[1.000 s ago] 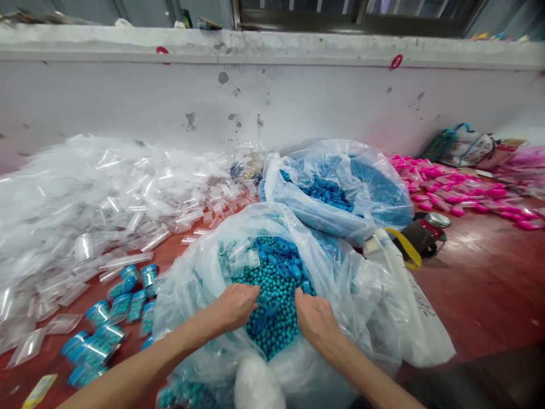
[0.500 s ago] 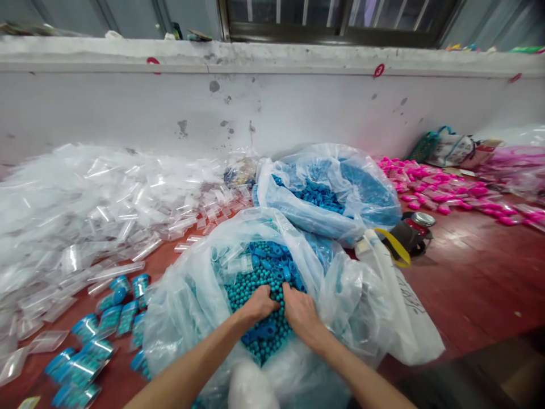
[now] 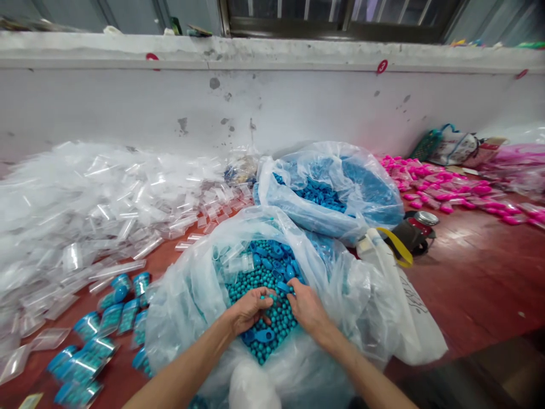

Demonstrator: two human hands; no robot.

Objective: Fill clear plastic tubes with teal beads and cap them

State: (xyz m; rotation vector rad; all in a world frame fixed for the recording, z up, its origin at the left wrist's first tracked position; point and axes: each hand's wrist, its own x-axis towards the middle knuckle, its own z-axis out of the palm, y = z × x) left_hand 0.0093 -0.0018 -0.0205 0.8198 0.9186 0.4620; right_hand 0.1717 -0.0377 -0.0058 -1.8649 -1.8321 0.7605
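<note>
My left hand (image 3: 252,309) is closed, fingers curled round a clear plastic tube (image 3: 269,304) that mostly hides behind them, with teal beads showing at it. Between the thumb and fingers of my right hand (image 3: 307,307) is a blue plastic cap (image 3: 284,287), close to the tube. Both hands are over a large translucent plastic bag (image 3: 181,301) full of teal beads (image 3: 272,338). Loose blue caps (image 3: 279,250) lie on the beads, another blue cap (image 3: 264,335) sits below my left hand, and several clear tubes (image 3: 238,264) rest at the bag's upper left.
Bead-filled tubes with blue caps (image 3: 87,363) lie at the left on the red table (image 3: 481,272). Behind them spreads a heap of clear tubes (image 3: 106,199). A second bag (image 3: 374,199) holds blue caps. Farther right are a dark-cased jar (image 3: 419,230) and pink pieces (image 3: 460,190).
My hands have come up out of the beads and moved slightly apart. A blue cap now shows in my right fingers, and the tube shows at my left hand.
</note>
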